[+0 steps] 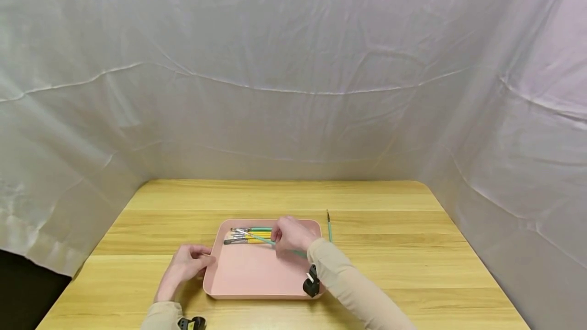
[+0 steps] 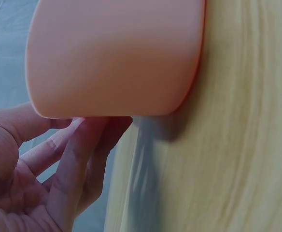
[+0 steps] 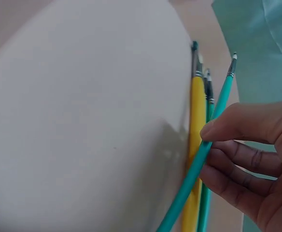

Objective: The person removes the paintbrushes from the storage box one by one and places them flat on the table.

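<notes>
My right hand point(image 1: 293, 234) is over the pink tray point(image 1: 257, 279), pinching a teal paintbrush point(image 3: 183, 191) between thumb and fingers. In the right wrist view its small pale tip points up and away. Beneath it, along the tray's far side, lie several other paintbrushes, among them a yellow-handled paintbrush point(image 3: 197, 101) with a dark tip. At the tray's left rim my left hand point(image 1: 185, 264) holds the edge, the thumb on the rim and the other fingers against the outside wall. The left wrist view shows those fingertips partly hidden by the tray wall.
Another teal paintbrush point(image 1: 329, 230) lies on the wooden table point(image 1: 390, 269) just right of the tray, its dark tip pointing away. Grey cloth point(image 1: 293, 116) hangs behind the table and along both sides.
</notes>
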Action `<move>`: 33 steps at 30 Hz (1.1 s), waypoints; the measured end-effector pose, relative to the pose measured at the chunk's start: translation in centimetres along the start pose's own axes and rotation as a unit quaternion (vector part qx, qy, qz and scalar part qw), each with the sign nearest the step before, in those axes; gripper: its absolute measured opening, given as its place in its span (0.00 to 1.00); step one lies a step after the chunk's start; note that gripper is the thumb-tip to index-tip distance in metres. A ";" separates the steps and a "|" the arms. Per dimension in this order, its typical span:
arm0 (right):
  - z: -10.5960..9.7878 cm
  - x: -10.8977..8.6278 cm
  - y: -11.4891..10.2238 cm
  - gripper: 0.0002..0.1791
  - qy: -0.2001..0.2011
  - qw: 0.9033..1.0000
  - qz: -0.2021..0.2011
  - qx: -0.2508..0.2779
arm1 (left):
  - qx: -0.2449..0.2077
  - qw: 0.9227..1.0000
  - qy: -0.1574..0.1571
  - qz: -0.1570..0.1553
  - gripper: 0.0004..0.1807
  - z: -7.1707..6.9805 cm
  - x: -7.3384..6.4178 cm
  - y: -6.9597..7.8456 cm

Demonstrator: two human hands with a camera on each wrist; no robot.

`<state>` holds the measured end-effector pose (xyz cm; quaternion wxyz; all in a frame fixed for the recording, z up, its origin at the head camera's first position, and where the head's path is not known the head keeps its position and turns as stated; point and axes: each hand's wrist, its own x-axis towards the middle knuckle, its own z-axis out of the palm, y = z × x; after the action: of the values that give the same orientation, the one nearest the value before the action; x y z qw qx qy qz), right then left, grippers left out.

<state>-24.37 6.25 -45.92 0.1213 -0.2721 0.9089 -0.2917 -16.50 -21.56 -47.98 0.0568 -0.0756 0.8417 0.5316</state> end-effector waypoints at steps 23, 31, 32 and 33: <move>-2.6 -2.3 1.3 0.07 0.012 0.988 -0.033 0.147 | -0.007 1.000 -0.005 0.001 0.17 0.0 0.0 -0.2; -2.9 -3.8 2.4 0.10 0.071 0.969 -0.030 0.233 | -0.004 1.000 -0.010 0.005 0.16 0.0 0.0 -0.3; -2.9 -4.0 2.6 0.10 0.080 0.965 -0.027 0.248 | -0.003 1.000 -0.010 0.006 0.16 -0.1 0.0 -0.3; -2.9 -4.2 2.7 0.10 0.089 0.960 -0.028 0.262 | -0.003 1.000 -0.011 0.007 0.16 -0.1 0.0 -0.3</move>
<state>-23.14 11.81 -44.97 0.0990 -0.2291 0.7996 -0.5461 -16.44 -21.76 -48.21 0.0620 -0.0646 0.8400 0.5352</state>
